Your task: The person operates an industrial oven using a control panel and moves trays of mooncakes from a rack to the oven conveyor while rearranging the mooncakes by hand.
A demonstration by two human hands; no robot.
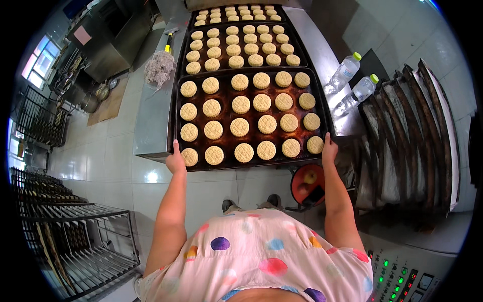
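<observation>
A dark baking tray (226, 162) with rows of pale, round, pattern-stamped pastries (240, 104) lies before me, its near edge jutting past the metal counter. My left hand (176, 160) grips its near left corner, thumb on the rim. At the near right corner my right hand (329, 150) holds the rim, thumb up. The undersides of both hands are hidden by the tray. Beyond it, a second tray (298, 50) and a third tray (282, 16) of like pastries stand in line on the counter.
Two clear bottles with green caps, one (346, 70) behind the other (359, 93), lie on the counter's right side. A string mop head (160, 68) rests at left. Stacked dark-edged trays (407, 136) stand right. A red stool (307, 183) holds fruit below. Metal racks (95, 216) stand left.
</observation>
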